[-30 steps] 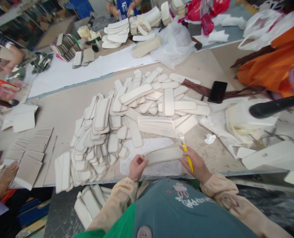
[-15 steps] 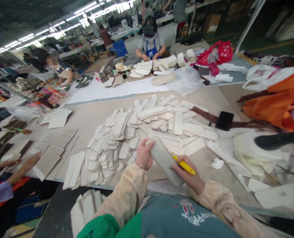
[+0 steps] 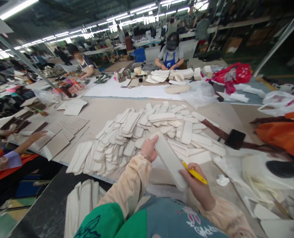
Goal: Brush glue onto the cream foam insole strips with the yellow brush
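Observation:
My left hand [image 3: 149, 149] is closed on the upper end of a long off-white panel [image 3: 170, 162] with rounded corners, its thumb lying over the face. The panel slants down to the right in front of my body. A yellow utility knife [image 3: 195, 173] is gripped in my right hand [image 3: 198, 185], its tip pointing up and left beside the panel's right edge. That hand's thumb also rests against the lower part of the panel. Beyond both hands spreads a large pile of similar panels [image 3: 129, 124], many leaning on each other.
More panels [image 3: 81, 201] stand at lower left by my sleeve. On the right lie a black phone-like object [image 3: 235, 138], brown straps, a crumpled white scrap [image 3: 222, 180] and an orange bag [image 3: 283, 135]. A co-worker's hand [image 3: 37, 136] touches flat pieces on the left; others sit across the table.
My view has shifted left and up, so the scene sits farther right and lower. Both hands keep hold of the panel and the yellow knife; the panel's face is turned slightly more toward me.

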### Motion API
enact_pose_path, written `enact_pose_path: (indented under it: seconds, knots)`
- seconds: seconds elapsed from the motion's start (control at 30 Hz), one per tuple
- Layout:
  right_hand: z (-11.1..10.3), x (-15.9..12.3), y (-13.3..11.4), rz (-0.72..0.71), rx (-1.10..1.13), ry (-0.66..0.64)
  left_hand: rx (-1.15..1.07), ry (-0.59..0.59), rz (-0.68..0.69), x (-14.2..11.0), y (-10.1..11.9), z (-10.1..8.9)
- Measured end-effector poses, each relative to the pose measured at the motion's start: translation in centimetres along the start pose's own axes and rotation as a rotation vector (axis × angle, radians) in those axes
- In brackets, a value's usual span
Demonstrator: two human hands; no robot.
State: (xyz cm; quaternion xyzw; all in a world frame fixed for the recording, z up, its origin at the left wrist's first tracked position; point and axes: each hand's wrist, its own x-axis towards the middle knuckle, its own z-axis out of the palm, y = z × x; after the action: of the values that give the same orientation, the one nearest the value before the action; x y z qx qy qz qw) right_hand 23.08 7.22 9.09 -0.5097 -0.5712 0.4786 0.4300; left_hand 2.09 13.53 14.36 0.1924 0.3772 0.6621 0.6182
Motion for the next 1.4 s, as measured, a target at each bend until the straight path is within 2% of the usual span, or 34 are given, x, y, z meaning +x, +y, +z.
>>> enact_pose_path:
  seconds: [0.13, 0.3, 0.5, 0.6, 0.87, 1.1, 1.17, 1.3, 1.4]
  knots:
    - [-0.3, -0.4, 0.5, -0.037, -0.009, -0.020, -0.002, -0.039, 0.001, 0.0, 0.5, -0.7]
    - [-0.1, -0.8, 0.8, 0.041, 0.031, -0.023, -0.048, 0.008, -0.003, 0.4, 1.5, -1.3]
    - [0.7, -0.9, 0.5, 0.102, 0.086, -0.032, -0.133, 0.106, -0.158, 1.7, 1.7, -2.2]
    - [0.9, -0.8, 0.7, 0.102, 0.094, -0.014, -0.173, 0.118, -0.222, 2.3, 1.6, -2.5]
    - [1.4, -0.5, 0.9, 0.084, 0.045, 0.007, -0.191, 0.159, -0.257, 3.3, 1.5, -3.0]
    - [2.1, 0.1, 1.1, 0.074, -0.047, 0.024, -0.182, 0.166, -0.243, 4.5, 1.2, -3.9]
    - [2.4, 0.2, 1.3, 0.076, -0.063, 0.036, -0.153, 0.132, -0.213, 4.5, 1.2, -4.0]
    - [2.7, 0.6, 1.6, 0.076, -0.135, 0.069, -0.066, -0.009, -0.088, 3.8, 0.8, -3.8]
    - [2.9, 1.0, 1.2, 0.056, -0.196, 0.107, -0.040, -0.014, -0.049, 3.3, 0.2, -3.9]
